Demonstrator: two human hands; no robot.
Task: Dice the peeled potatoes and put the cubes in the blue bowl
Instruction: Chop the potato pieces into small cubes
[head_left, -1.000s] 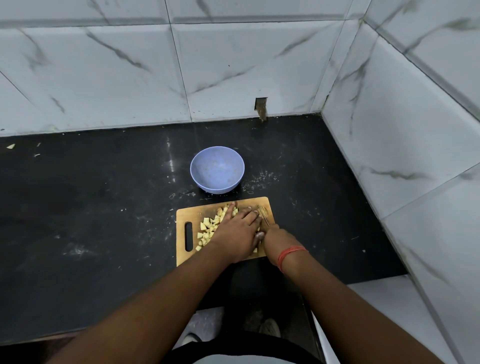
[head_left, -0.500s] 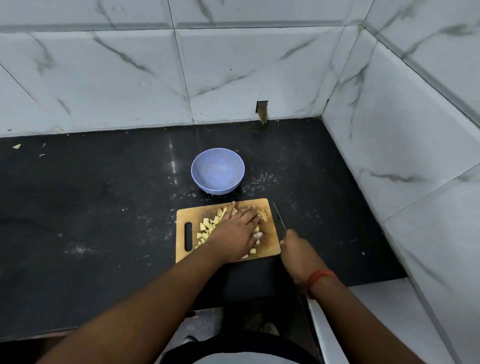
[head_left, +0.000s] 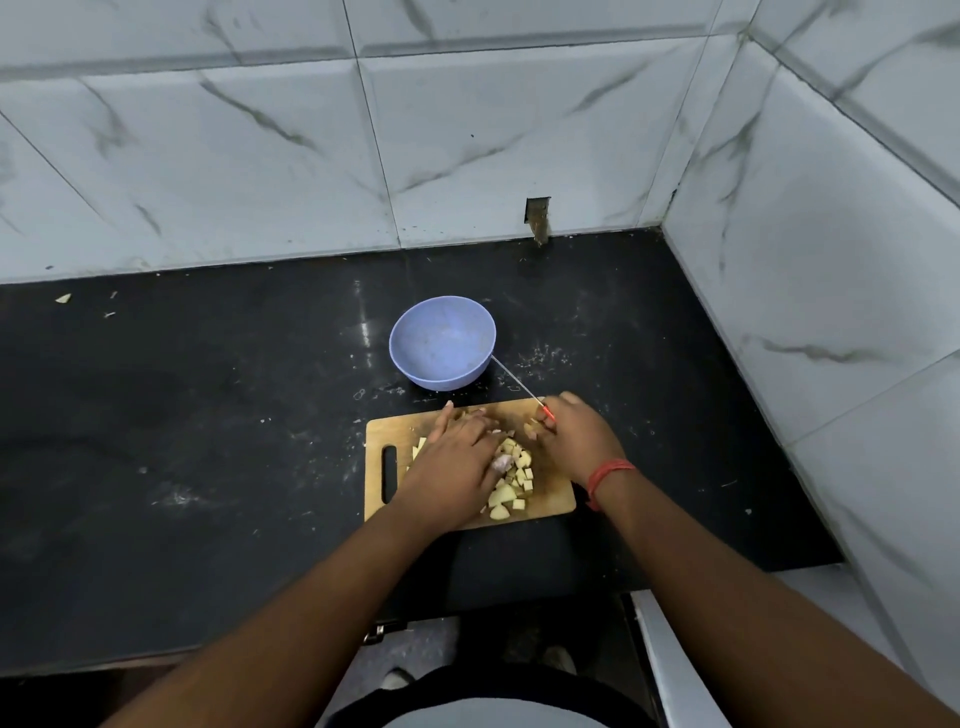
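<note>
Black surface carries everything. Blue bowl sits just beyond the cutting board's far edge, looks empty. Potato cubes piled mid-board, so bowl lies straight ahead of the pile. Left hand rests flat on cubes, fingers straight, pointing bowlward; it's nearer the pile. Right hand: grip clenched on knife, blade's long axis running up-left to bowl rim. Likely next: sweep cubes forward.

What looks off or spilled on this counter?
Small pale scraps lie on the black counter at far left by the wall, away from the cutting board. The blue bowl is upright and holds no cubes.
</note>
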